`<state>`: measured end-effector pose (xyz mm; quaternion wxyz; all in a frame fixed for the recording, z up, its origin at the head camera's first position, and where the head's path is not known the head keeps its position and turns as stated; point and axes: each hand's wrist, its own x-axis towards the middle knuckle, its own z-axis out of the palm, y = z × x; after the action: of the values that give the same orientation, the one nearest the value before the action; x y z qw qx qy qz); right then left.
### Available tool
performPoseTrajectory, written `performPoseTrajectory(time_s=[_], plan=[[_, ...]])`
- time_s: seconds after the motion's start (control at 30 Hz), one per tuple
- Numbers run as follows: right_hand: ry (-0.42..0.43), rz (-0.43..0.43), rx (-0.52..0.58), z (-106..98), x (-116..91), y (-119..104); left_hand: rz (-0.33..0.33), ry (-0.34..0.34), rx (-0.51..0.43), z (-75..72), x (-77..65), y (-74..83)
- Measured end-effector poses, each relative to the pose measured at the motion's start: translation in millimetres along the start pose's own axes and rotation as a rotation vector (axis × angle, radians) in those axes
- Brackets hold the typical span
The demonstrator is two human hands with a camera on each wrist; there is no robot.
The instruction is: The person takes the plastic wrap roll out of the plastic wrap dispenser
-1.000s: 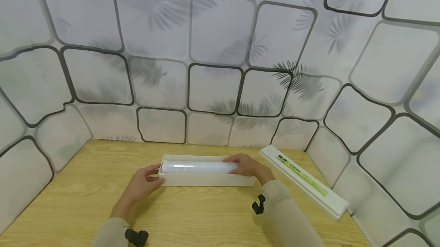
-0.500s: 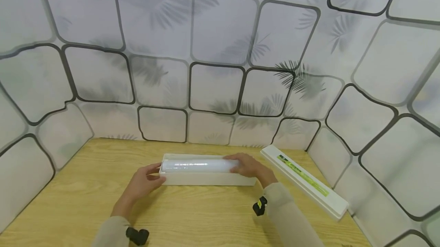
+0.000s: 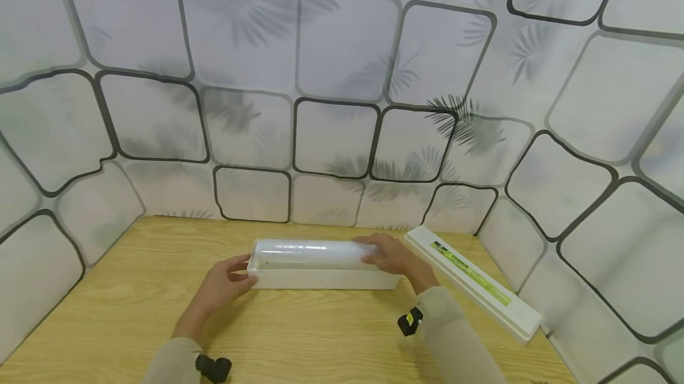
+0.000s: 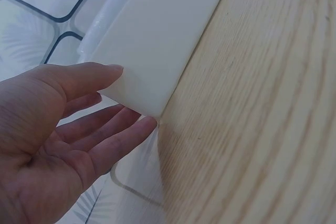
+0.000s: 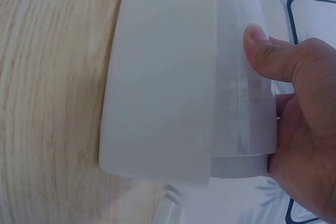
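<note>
Head view: A person in beige sleeves (image 3: 454,330) works at a wood-grain table (image 3: 299,336), both hands on an open-topped white box (image 3: 326,279) and its contents. The left hand (image 3: 221,285) grips the box's left end, thumb at the front wall. The right hand (image 3: 394,254) pinches the right end of a roll of clear plastic film (image 3: 310,251), which sits at the mouth of the box toward the rear wall, a strip of the interior showing in front of it; whether it touches the box inside cannot be told. To the right, well apart from the box, a long white lid (image 3: 467,282) with a green label (image 3: 470,272) lies at a slant. Black wrist cameras (image 3: 410,321) are worn at both cuffs. Behind, a pale wall covering (image 3: 342,45) bears rounded outlines and fern leaves.

Left wrist view: The left thumb lies flat on the box's front wall, the other fingers bent at its end, one fingertip at the bottom corner by the tabletop.

Right wrist view: The right thumb presses the film's near side, fingers partly hidden behind; a pale core (image 5: 240,166) protrudes from the roll's end.
</note>
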<state>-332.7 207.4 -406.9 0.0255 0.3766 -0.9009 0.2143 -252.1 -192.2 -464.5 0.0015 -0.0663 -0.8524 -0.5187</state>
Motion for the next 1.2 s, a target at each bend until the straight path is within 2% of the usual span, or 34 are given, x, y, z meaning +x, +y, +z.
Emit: performPoseTrajectory(time_s=[0.17,0.33,0.77,1.07,1.2], plan=[[0.021,-0.017,0.052,-5,-6,1,0.006,-0.002,-0.003,-0.2,-1.4,-0.1],[0.081,-0.071,0.039,-9,-12,2,0.019,0.002,-0.007,-0.1,-1.4,-1.5],[0.065,0.055,0.073,-24,-32,3,-0.001,0.001,0.008,-0.2,-0.1,-0.3],[0.131,0.076,0.046,-39,-54,8,-0.007,0.005,0.012,0.2,0.6,1.1],[0.143,0.117,0.025,-44,-63,13,-0.009,0.001,0.008,0.5,0.4,0.2]])
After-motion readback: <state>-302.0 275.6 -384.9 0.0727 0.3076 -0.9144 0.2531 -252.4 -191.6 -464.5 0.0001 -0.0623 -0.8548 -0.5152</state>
